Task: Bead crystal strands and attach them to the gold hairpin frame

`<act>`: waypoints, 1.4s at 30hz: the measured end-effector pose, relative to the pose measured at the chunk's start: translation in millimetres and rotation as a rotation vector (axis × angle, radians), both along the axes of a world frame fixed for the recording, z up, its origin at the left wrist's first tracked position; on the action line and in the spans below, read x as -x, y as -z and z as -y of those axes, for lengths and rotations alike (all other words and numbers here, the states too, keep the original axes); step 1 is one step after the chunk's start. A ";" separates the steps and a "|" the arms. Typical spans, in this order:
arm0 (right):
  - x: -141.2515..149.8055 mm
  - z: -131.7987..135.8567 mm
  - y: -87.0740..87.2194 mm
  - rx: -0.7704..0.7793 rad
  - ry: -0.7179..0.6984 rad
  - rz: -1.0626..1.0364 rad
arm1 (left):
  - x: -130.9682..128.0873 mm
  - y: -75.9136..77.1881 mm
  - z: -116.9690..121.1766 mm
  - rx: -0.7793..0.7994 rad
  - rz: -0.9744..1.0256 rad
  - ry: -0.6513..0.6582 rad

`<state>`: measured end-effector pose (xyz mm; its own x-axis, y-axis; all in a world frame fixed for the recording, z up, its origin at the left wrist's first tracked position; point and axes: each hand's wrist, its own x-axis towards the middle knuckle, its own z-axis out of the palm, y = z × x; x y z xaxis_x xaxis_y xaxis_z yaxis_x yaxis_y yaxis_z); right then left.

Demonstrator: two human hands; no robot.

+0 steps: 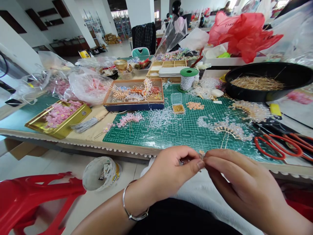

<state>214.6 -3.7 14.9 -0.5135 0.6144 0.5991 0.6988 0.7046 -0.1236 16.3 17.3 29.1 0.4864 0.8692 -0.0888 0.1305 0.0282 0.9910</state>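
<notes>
Above my lap, at the front edge of the table, both hands meet fingertip to fingertip. My left hand (171, 171) is closed, thumb against forefinger, with a few shiny clear bits showing in its curl. My right hand (244, 179) pinches at the same spot. Between the fingertips pokes a small peach bead piece (201, 152), mostly hidden. Just beyond, on the green cutting mat (186, 135), lies a beaded hair comb (230, 130) with metal prongs. Loose clear beads (160, 118), peach petals (195, 105) and a small box of gold beads (178, 108) lie farther back.
Red-handled scissors (269, 147) and pliers lie at the right, near a black bowl (269, 93) of gold pins. A gold tin (58, 119) of pink flowers stands left, beside an orange-rimmed tray (134, 104). A red stool (36, 195) and white bucket (99, 174) are below.
</notes>
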 end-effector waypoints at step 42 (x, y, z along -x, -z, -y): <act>-5.4 0.4 -11.3 0.544 0.189 -0.353 | 9.7 10.9 -12.9 0.309 0.233 -0.007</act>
<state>220.0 -4.1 26.2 -0.1973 0.9362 0.2909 0.6564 0.3465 -0.6701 6.6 30.2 18.2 0.5182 0.8222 -0.2354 -0.0980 0.3305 0.9387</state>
